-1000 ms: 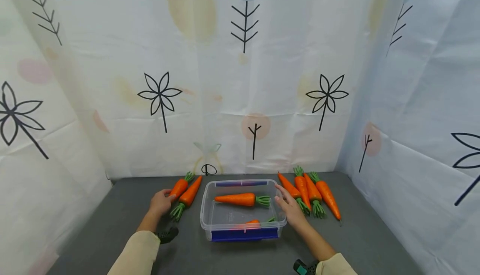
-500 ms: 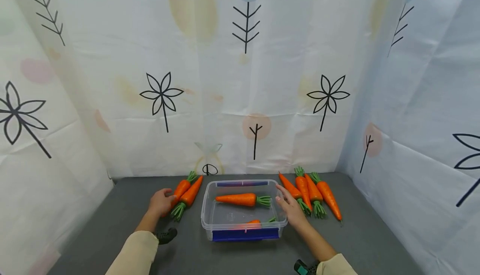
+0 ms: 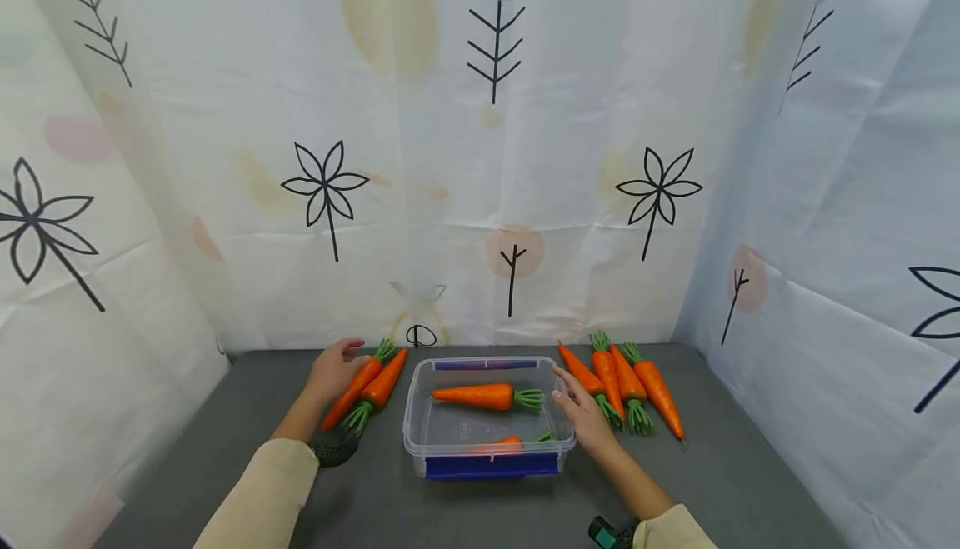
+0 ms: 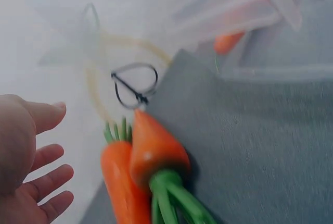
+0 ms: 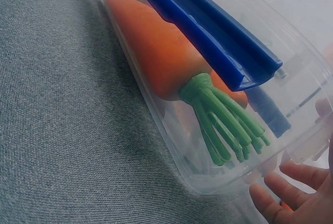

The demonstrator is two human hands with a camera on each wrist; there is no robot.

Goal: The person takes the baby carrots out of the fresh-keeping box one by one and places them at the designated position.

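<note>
My left hand (image 3: 335, 376) is beside the left pair of carrots, fingers relaxed and holding nothing. The left wrist view shows its fingers (image 4: 54, 179) apart from the left carrot (image 4: 122, 179); the other carrot (image 4: 157, 153) lies against it, leaves pointing the opposite way. A clear plastic box (image 3: 411, 416) with blue clips stands at the centre. Inside it one carrot (image 3: 480, 396) lies across the back and another (image 3: 508, 441) sits near the front wall, partly hidden. At the box's right side rests my right hand (image 3: 588, 422), its fingers (image 5: 289, 187) relaxed against the clear wall.
To the right of the box lies a group of several carrots (image 3: 630, 382), leaves pointing both ways. Everything sits on a dark grey tabletop (image 3: 720, 482). A white patterned curtain (image 3: 420, 282) closes off the back and both sides.
My left hand has let go of the left carrot and moved up along it toward the back of the table. The carrot now shows at full length. The right hand stays at the box.
</note>
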